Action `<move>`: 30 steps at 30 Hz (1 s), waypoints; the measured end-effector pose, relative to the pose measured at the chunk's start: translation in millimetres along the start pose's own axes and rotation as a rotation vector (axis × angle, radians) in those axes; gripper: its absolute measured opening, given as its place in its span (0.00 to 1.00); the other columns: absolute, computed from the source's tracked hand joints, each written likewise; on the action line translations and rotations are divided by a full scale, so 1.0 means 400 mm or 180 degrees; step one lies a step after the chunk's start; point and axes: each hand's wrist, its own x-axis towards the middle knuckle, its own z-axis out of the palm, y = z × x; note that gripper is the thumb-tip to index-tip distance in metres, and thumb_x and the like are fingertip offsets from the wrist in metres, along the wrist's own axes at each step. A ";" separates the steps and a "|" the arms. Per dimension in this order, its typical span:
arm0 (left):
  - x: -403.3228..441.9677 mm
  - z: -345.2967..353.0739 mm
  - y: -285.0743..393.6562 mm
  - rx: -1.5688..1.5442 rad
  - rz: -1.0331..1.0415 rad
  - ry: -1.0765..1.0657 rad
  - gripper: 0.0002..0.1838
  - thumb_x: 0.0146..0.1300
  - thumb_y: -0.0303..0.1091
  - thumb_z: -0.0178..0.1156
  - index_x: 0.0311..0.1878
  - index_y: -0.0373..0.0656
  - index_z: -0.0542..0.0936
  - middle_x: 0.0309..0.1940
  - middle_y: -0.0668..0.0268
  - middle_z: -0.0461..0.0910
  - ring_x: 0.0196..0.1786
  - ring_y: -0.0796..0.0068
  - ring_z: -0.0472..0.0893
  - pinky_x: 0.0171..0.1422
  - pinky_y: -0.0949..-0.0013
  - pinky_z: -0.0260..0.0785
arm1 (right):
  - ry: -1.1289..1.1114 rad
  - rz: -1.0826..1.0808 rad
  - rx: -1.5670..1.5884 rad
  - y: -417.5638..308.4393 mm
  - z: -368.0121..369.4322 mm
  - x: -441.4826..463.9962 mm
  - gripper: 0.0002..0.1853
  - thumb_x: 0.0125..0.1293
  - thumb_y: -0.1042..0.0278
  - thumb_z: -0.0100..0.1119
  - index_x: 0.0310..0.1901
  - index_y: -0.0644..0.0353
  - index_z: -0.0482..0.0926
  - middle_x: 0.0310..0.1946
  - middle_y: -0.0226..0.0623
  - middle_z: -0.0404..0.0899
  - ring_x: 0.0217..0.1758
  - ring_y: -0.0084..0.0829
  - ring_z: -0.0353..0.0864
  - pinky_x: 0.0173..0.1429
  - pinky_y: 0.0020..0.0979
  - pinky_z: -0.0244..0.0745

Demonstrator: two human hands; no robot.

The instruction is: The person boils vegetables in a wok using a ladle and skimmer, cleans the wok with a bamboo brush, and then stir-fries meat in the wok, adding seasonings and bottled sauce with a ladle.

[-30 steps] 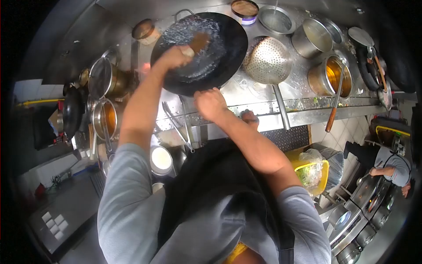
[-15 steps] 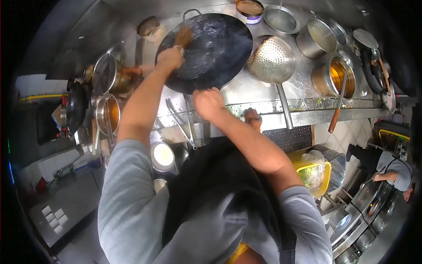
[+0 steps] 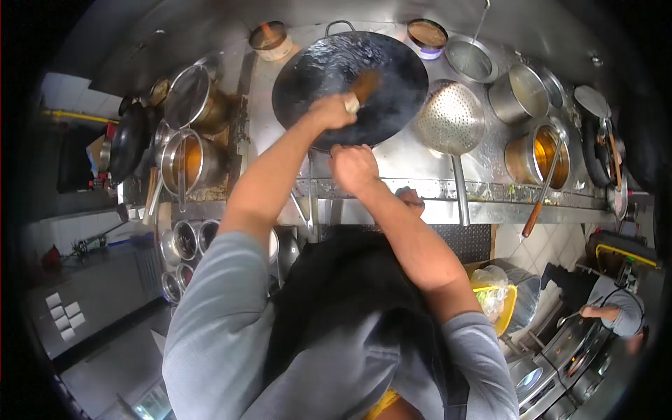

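Observation:
A large black wok (image 3: pixel 297 94) with a wet, shiny inner surface sits on the stove, some haze over it. My left hand (image 3: pixel 333 113) is closed round the pale handle end of a brown bamboo wok brush (image 3: pixel 365 85), whose bristles are blurred over the wok's middle. At the wok's near rim my right hand (image 3: pixel 355 169) is wrapped round the near handle, which the fingers mostly hide. Right of the wok lies a perforated metal strainer (image 3: pixel 453 119), its handle pointing towards me. A pair of metal tongs (image 3: pixel 302 210) hangs partly behind my left forearm.
Steel pots with amber liquid stand at left (image 3: pixel 190 164) and right (image 3: pixel 521 157), the right one holding a wooden-handled ladle (image 3: pixel 533 218). Two tins (image 3: pixel 271 42) (image 3: pixel 427 38) flank the wok. A yellow-rimmed bin (image 3: pixel 505 311) is below right. Another person (image 3: pixel 616 308) works at far right.
My left hand has swept the brush from the wok's left side to its middle right. My right hand stays at the near rim. The whole view has shifted slightly.

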 end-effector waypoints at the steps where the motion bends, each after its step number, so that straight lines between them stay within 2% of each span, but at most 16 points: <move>1: -0.043 -0.004 -0.022 -0.0074 0.0152 -0.0185 0.40 0.52 0.51 0.71 0.72 0.61 0.74 0.52 0.47 0.84 0.55 0.48 0.84 0.61 0.56 0.75 | -0.0193 0.0075 -0.0050 -0.004 -0.001 0.010 0.11 0.64 0.67 0.52 0.37 0.58 0.85 0.35 0.46 0.89 0.41 0.44 0.90 0.52 0.44 0.78; 3: -0.178 -0.100 -0.041 0.0438 0.0343 -0.0724 0.40 0.52 0.50 0.72 0.72 0.61 0.74 0.56 0.49 0.83 0.58 0.51 0.83 0.63 0.56 0.73 | -0.0586 0.0240 -0.0143 -0.010 -0.003 0.033 0.11 0.64 0.68 0.53 0.37 0.58 0.86 0.36 0.46 0.89 0.42 0.43 0.90 0.51 0.44 0.78; 6: -0.267 -0.262 -0.238 0.1417 0.0448 -0.0828 0.39 0.53 0.47 0.70 0.72 0.62 0.74 0.54 0.52 0.85 0.57 0.54 0.84 0.63 0.57 0.75 | -0.1097 0.0285 -0.0300 -0.034 -0.038 0.050 0.11 0.62 0.68 0.55 0.38 0.58 0.87 0.38 0.47 0.89 0.44 0.43 0.90 0.50 0.43 0.79; 8: -0.286 -0.378 -0.260 0.1875 -0.0351 -0.0494 0.38 0.56 0.47 0.70 0.72 0.62 0.73 0.52 0.52 0.85 0.55 0.53 0.85 0.60 0.55 0.76 | -0.0488 0.0096 -0.0323 -0.014 0.005 0.014 0.09 0.62 0.66 0.56 0.34 0.59 0.85 0.33 0.47 0.88 0.38 0.46 0.89 0.48 0.46 0.79; 11: -0.317 -0.412 -0.296 0.1359 -0.0776 0.0330 0.37 0.60 0.49 0.67 0.74 0.60 0.70 0.54 0.50 0.84 0.57 0.49 0.84 0.60 0.55 0.75 | 0.0122 -0.0151 -0.0260 0.009 -0.045 -0.070 0.06 0.60 0.69 0.58 0.30 0.58 0.83 0.30 0.45 0.87 0.36 0.45 0.88 0.45 0.45 0.77; 13: -0.362 -0.362 -0.351 0.0513 -0.0831 0.0932 0.36 0.62 0.50 0.65 0.74 0.59 0.71 0.56 0.51 0.83 0.59 0.50 0.82 0.62 0.54 0.73 | 0.0408 -0.0298 0.0006 -0.005 -0.111 -0.156 0.04 0.58 0.70 0.62 0.28 0.57 0.81 0.27 0.43 0.85 0.33 0.45 0.86 0.42 0.45 0.75; 15: -0.424 -0.269 -0.392 -0.0232 -0.0814 0.1519 0.35 0.64 0.51 0.65 0.74 0.56 0.70 0.59 0.48 0.81 0.62 0.48 0.80 0.64 0.55 0.71 | 0.0662 -0.0428 0.0328 -0.049 -0.166 -0.234 0.10 0.55 0.67 0.70 0.27 0.58 0.78 0.22 0.40 0.81 0.29 0.46 0.83 0.41 0.44 0.75; 17: -0.478 -0.141 -0.426 -0.1147 -0.0750 0.1920 0.35 0.66 0.49 0.65 0.75 0.52 0.70 0.57 0.48 0.83 0.61 0.57 0.83 0.63 0.61 0.72 | 0.1082 -0.0373 0.0516 -0.101 -0.215 -0.276 0.11 0.55 0.67 0.72 0.26 0.58 0.76 0.23 0.40 0.80 0.30 0.45 0.83 0.38 0.42 0.75; 18: -0.532 -0.128 -0.352 -0.1623 -0.1396 0.1584 0.36 0.66 0.47 0.65 0.76 0.50 0.69 0.55 0.50 0.85 0.55 0.62 0.85 0.61 0.62 0.74 | 0.1174 -0.0239 0.0606 -0.114 -0.228 -0.276 0.12 0.55 0.67 0.72 0.26 0.58 0.76 0.23 0.41 0.80 0.29 0.45 0.82 0.36 0.42 0.75; 19: -0.545 -0.038 -0.396 -0.1260 -0.1085 0.2019 0.36 0.66 0.44 0.66 0.76 0.48 0.68 0.52 0.52 0.86 0.46 0.66 0.86 0.57 0.62 0.76 | 0.1271 -0.0111 0.0693 -0.127 -0.238 -0.274 0.13 0.55 0.66 0.73 0.26 0.59 0.75 0.23 0.41 0.80 0.29 0.45 0.82 0.35 0.41 0.75; 20: -0.543 0.066 -0.455 -0.1243 -0.0945 0.2318 0.36 0.66 0.43 0.66 0.76 0.49 0.68 0.51 0.53 0.86 0.44 0.65 0.86 0.56 0.62 0.76 | 0.1372 0.0015 0.0779 -0.138 -0.246 -0.271 0.13 0.55 0.66 0.73 0.26 0.59 0.75 0.23 0.41 0.79 0.28 0.45 0.82 0.33 0.41 0.75; 21: -0.569 0.106 -0.429 -0.1621 -0.1034 0.2149 0.36 0.66 0.44 0.66 0.76 0.49 0.68 0.56 0.51 0.84 0.53 0.60 0.85 0.60 0.62 0.75 | 0.1471 0.0146 0.0853 -0.149 -0.256 -0.266 0.13 0.56 0.66 0.73 0.26 0.59 0.75 0.23 0.42 0.79 0.28 0.46 0.82 0.32 0.42 0.74; 23: -0.587 0.230 -0.447 -0.1435 -0.1313 0.1949 0.39 0.66 0.45 0.66 0.77 0.46 0.65 0.59 0.45 0.81 0.59 0.54 0.83 0.63 0.61 0.73 | 0.1673 0.0398 0.0985 -0.158 -0.274 -0.246 0.14 0.57 0.66 0.73 0.26 0.60 0.75 0.23 0.43 0.79 0.27 0.47 0.81 0.30 0.43 0.73; 25: -0.592 0.315 -0.452 -0.1639 -0.1761 0.1087 0.41 0.67 0.48 0.63 0.78 0.40 0.61 0.63 0.41 0.77 0.65 0.45 0.78 0.67 0.56 0.71 | 0.1823 0.0560 0.1345 -0.163 -0.286 -0.233 0.13 0.59 0.65 0.73 0.28 0.61 0.77 0.23 0.43 0.79 0.24 0.47 0.80 0.29 0.42 0.72; 27: -0.597 0.346 -0.414 -0.0969 -0.2010 0.0524 0.43 0.66 0.46 0.62 0.80 0.41 0.57 0.64 0.40 0.75 0.62 0.42 0.79 0.66 0.51 0.71 | 0.1900 0.0809 0.1637 -0.173 -0.303 -0.222 0.13 0.60 0.65 0.73 0.29 0.62 0.78 0.22 0.44 0.79 0.24 0.47 0.79 0.28 0.41 0.71; 30: -0.612 0.245 -0.288 -0.1183 -0.2134 -0.0584 0.45 0.63 0.44 0.61 0.80 0.41 0.55 0.67 0.39 0.72 0.62 0.40 0.79 0.66 0.47 0.71 | 0.2048 0.1079 0.2096 -0.161 -0.288 -0.217 0.13 0.63 0.65 0.73 0.30 0.63 0.78 0.19 0.40 0.76 0.20 0.33 0.73 0.27 0.35 0.68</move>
